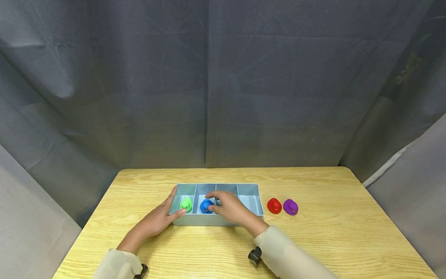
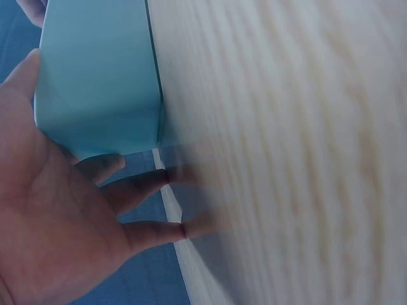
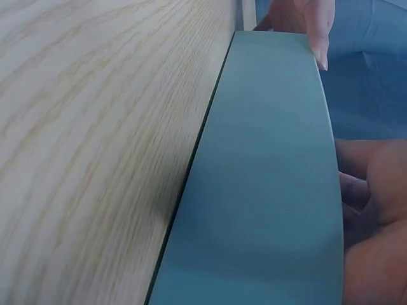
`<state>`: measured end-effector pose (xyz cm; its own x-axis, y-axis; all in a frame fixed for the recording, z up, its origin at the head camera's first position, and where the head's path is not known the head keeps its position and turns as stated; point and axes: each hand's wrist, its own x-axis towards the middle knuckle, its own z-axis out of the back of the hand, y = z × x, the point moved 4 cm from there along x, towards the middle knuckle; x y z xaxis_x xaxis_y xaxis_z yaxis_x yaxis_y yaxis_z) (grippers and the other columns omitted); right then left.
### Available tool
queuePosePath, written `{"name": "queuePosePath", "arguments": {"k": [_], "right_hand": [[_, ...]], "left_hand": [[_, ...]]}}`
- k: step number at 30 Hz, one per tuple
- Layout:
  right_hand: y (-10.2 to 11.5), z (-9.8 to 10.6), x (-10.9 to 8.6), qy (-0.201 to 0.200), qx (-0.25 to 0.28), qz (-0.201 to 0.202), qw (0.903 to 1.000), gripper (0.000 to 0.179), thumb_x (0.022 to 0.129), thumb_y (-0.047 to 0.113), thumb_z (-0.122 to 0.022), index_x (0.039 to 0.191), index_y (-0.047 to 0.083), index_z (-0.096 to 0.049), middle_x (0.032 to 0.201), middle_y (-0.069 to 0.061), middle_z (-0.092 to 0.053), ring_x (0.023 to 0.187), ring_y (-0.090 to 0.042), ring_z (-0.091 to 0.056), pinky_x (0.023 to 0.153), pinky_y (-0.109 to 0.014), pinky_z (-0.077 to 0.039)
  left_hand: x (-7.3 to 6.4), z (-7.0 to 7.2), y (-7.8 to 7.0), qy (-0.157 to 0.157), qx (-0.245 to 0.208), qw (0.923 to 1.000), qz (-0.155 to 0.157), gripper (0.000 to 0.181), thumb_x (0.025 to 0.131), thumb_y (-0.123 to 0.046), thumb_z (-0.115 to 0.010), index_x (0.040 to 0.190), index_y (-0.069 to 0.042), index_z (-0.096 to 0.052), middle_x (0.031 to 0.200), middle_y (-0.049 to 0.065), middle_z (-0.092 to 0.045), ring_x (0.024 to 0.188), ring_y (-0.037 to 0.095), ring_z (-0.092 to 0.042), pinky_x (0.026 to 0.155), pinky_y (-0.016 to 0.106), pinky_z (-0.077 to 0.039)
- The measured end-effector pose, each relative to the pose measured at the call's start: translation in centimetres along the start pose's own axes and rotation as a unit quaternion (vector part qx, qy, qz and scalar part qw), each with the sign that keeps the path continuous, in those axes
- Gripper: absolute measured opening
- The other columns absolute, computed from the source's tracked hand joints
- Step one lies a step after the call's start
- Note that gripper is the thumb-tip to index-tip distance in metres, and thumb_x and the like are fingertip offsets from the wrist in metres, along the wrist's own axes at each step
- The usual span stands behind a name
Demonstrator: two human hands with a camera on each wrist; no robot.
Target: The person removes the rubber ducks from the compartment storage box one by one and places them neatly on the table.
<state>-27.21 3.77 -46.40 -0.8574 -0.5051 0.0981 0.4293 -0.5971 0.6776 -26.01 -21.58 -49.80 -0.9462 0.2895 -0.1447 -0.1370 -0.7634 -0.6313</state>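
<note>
A pale blue-grey divided box (image 1: 198,220) stands on the table. My left hand (image 1: 158,220) spans its left end, fingers fairly straight along the side and thumb on the front rim. In the left wrist view, that hand's (image 2: 57,210) lower fingers reach toward the tabletop. A green rubber duck (image 1: 186,204) sits in the leftmost compartment. In the compartment beside it, my right hand (image 1: 230,207) pinches a blue rubber duck (image 1: 205,206) between thumb and index finger. The box's front wall (image 3: 254,171) hides those fingertips in the right wrist view.
Right of the box, a red rubber duck (image 1: 274,205) and a purple rubber duck (image 1: 290,207) lie side by side on the wooden table (image 1: 331,232). A grey curtain (image 1: 271,97) hangs behind the table. Low dividers split the box.
</note>
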Motion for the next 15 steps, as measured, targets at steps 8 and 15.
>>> {"name": "queuePosePath", "arguments": {"k": [8, 15], "right_hand": [[0.1, -0.9, 1.0, 0.003, -0.040, -0.011, 0.9991, 0.036, 0.098, 0.016, -0.072, 0.134, 0.011, -0.067, 0.141, -0.009, -0.064, 0.132, -0.033, -0.058, 0.108, -0.052, -0.046], [0.1, -1.5, 1.6, -0.010, -0.080, -0.013, 0.9966, 0.033, 0.094, 0.016, -0.077, 0.127, 0.012, -0.071, 0.132, -0.004, -0.068, 0.129, -0.030, -0.060, 0.104, -0.049, -0.048]], "left_hand": [[0.0, 0.1, 0.0, 0.002, -0.001, 1.0000, -0.003, 0.091, 0.103, -0.063, -0.047, 0.166, -0.033, 0.012, 0.171, 0.021, -0.012, 0.150, 0.050, -0.028, 0.116, 0.069, -0.027], [0.1, -0.1, 0.1, 0.004, -0.006, 1.0000, -0.002, 0.092, 0.103, -0.064, -0.047, 0.165, -0.034, 0.013, 0.171, 0.019, -0.010, 0.151, 0.049, -0.026, 0.117, 0.069, -0.026]]}}
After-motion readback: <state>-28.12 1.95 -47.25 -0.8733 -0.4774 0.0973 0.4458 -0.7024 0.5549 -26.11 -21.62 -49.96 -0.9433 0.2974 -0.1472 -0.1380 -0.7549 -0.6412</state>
